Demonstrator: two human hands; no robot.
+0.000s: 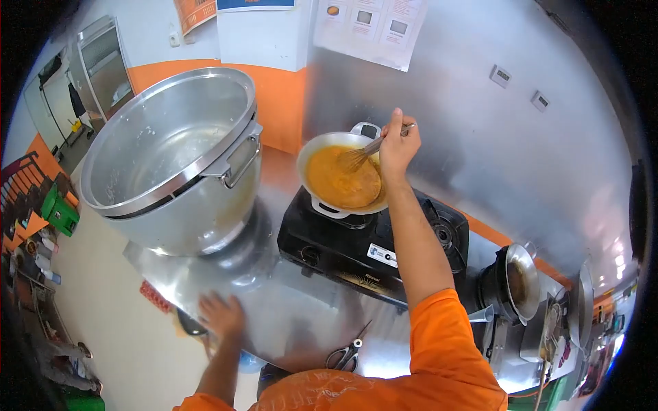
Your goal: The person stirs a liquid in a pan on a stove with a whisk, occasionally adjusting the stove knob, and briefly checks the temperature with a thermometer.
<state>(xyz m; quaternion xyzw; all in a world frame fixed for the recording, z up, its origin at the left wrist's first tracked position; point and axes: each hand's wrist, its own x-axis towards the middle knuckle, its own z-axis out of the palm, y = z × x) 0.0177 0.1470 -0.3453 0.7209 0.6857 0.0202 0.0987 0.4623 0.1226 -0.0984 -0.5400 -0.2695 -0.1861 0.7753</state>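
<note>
Rising behind everything, a steel wall panel [480, 137] backs the steel desk [295, 308], with printed sheets [370, 27] stuck along its top. A very large aluminium stockpot [171, 157] fills the left end of the desk. It leans towards the camera, its inside looks wet and bare, and one side handle points towards the stove. Just right of it, near the middle of the desk, sits a black tabletop gas stove [356, 250] with two burners; the right burner is uncovered. Towards the right end, a smaller dark pot [517, 281] stands on another burner, well apart from the hands. A pair of scissors [348, 355] lies by the near edge of the desk, in front of the stove and between the two arms. Nothing stands between the person and the pan except the outstretched right forearm in its orange sleeve.

The aluminium pan [327, 139] rests on the stove's left burner, close to the stockpot's handle. It is shallow and round with two small loop handles, and holds a thick, smooth orange-yellow mixture [336, 185] across its bottom. A wire whisk [360, 156] slants into the mixture from the right. The right hand [397, 147] is closed around the whisk's handle above the pan's right rim, one finger sticking upward. The left hand [221, 315] lies palm down with fingers spread on the near-left edge of the desk, holding nothing.
</note>
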